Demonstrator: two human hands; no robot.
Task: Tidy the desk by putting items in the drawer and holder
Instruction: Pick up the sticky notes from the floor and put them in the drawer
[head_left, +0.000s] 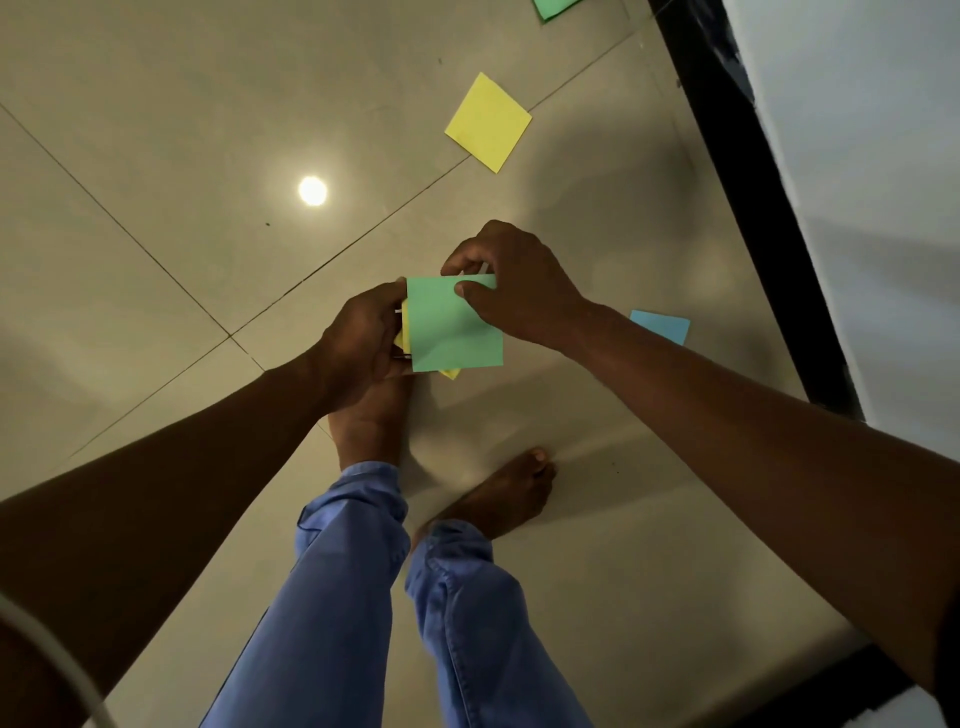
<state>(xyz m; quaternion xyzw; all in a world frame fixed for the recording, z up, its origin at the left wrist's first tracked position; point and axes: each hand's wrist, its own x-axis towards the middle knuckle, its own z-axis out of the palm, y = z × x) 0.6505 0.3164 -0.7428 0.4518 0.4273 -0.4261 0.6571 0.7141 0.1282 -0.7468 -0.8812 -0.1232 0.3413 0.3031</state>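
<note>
I am looking down at a tiled floor. Both hands hold a small stack of square paper notes at the centre of the view. The top note is green (452, 327), with yellow edges showing beneath it. My left hand (363, 343) grips the stack's left side. My right hand (514, 286) pinches the green note's upper right corner between thumb and fingers. Loose on the floor lie a yellow note (488, 122) farther ahead, a blue note (662, 326) partly hidden behind my right wrist, and a green note (550, 6) cut by the top edge.
My bare feet (498, 499) and blue trouser legs (343, 587) stand below the hands. A black skirting strip (748, 197) and pale wall (872, 156) run along the right. A ceiling light reflects off the glossy tile (312, 190). No desk, drawer or holder is in view.
</note>
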